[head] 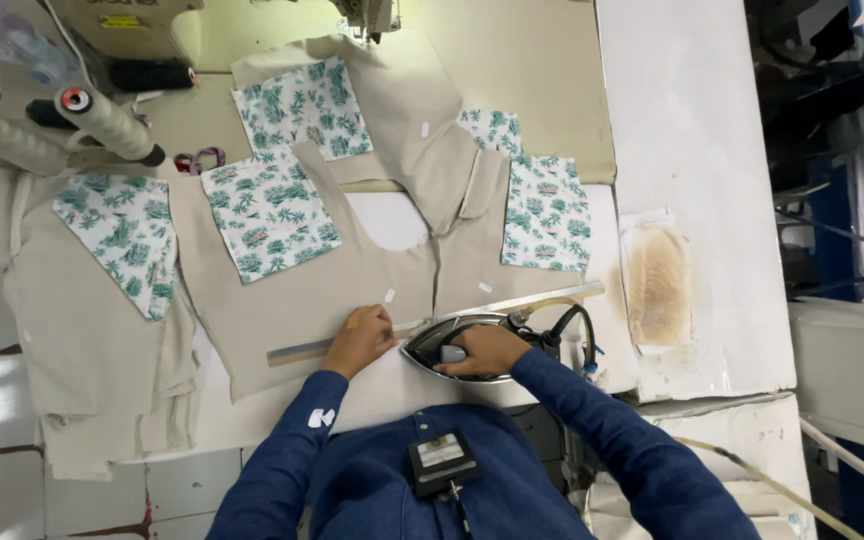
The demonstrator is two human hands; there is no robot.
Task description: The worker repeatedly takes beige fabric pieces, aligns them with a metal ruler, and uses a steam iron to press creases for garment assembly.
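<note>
Two hands: right hand (487,350) on pointed steel iron (452,345), left hand (360,340) on beige cloth (282,310).

**One head-worn camera looking straight down on the ironing table**

A single view is coming from the person's head, facing almost vertically down over the worktable (692,150). It is sitting close enough that the blue sleeves and chest are filling the bottom edge, while the far side, with a sewing machine (142,25) and thread cones (102,120), is running along the top. No second view is sharing the scene.
</note>
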